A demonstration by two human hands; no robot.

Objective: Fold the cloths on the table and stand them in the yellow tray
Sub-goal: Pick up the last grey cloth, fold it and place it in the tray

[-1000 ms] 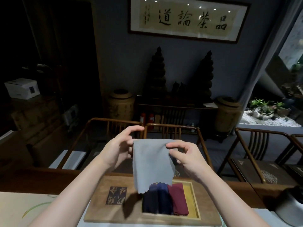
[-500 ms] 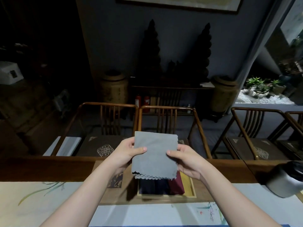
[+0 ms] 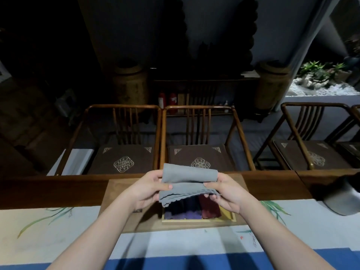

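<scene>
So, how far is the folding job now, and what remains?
Done: dark blue cloths and a dark red cloth already stand folded in the yellow tray. In hand: the grey cloth, held above the tray between the left hand and the right hand, each with a grip on one end, is partly folded. Left: finish this fold and stand it in the tray. No other loose cloths are visible.

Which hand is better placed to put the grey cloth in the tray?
Probably the right hand: it grips the cloth directly above the tray's free yellow space, beside the red cloth. The left hand is further away.
</scene>
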